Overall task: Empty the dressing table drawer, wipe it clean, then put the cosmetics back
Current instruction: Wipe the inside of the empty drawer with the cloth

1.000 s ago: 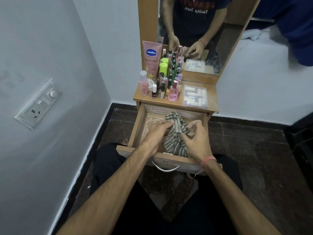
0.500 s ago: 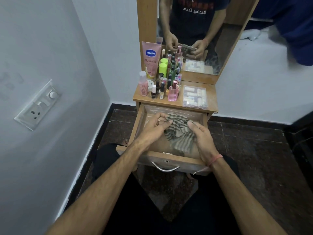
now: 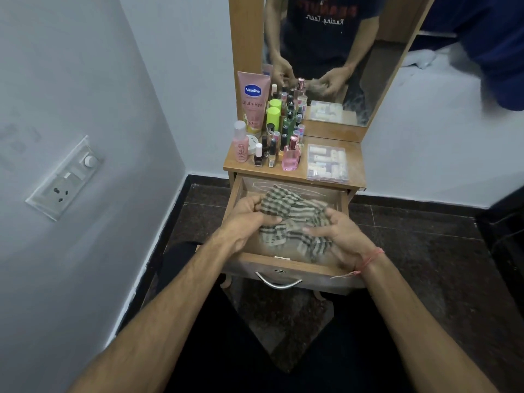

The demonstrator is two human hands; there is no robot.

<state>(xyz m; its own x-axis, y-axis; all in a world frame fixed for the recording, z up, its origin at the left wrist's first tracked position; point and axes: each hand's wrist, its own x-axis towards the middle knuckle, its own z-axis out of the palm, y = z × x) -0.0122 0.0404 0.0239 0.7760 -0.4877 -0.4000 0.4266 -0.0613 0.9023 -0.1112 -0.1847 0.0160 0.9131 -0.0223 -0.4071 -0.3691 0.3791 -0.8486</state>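
Head view. A pink tube [image 3: 253, 102] standing at the back left of the desk [image 3: 355, 163] reads "Vaseline" on a blue badge and "Gluta-Hya" below it; a smaller mark lower down seems to read "10X". The mirror [image 3: 326, 52] above the desk reflects a dark shirt with reversed script that appears to say "Racing Team". Labels on the remaining cosmetics are too small to read.

The drawer [image 3: 286, 268] is pulled out below the desk top, its metal handle [image 3: 279, 282] facing the camera. A striped cloth [image 3: 295, 222] is bunched over the drawer's interior, held between both hands. The left hand [image 3: 246, 219] grips the cloth's left edge with curled fingers [image 3: 262, 204]; the right hand [image 3: 344, 236] grips its right side, fingers [image 3: 314, 230] curled into the folds. A red thread bracelet [image 3: 368, 260] circles the right wrist.

On the desk top, a pink bottle [image 3: 240, 146] with a white cap stands at the front left, beside a dark nail polish bottle [image 3: 258, 156]. A pink perfume bottle [image 3: 291, 154] stands just left of a clear plastic box [image 3: 327, 163] holding small tubes. Two lime-green caps [image 3: 273, 114] rise among dark bottles behind. A switch panel [image 3: 66, 177] with a socket is set in the left wall.
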